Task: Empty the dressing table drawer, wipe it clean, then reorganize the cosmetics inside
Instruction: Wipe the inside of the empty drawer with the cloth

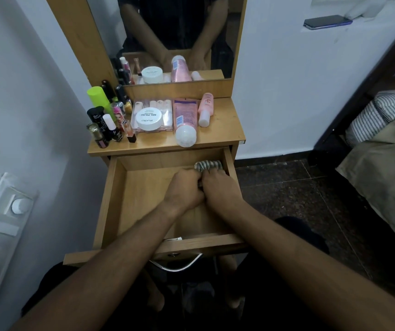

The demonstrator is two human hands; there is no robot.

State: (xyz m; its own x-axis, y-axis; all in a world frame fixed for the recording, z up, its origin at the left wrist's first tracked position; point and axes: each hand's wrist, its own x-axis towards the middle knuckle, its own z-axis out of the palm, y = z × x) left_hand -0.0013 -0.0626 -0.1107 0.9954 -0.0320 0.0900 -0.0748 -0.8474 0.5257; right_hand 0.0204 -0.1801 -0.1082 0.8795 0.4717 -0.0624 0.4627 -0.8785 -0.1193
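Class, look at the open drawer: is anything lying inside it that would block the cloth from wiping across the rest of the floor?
Nothing visible: the drawer holds only the cloth and both hands.

Soft, even indoor light fell throughout; faint glare sat on the tabletop (218, 130), edges bowed outward, foreground forearms slightly blurred.

Open wooden drawer (120, 199), both hands (206, 187) gripping striped cloth (208, 165), cosmetics (153, 119) above
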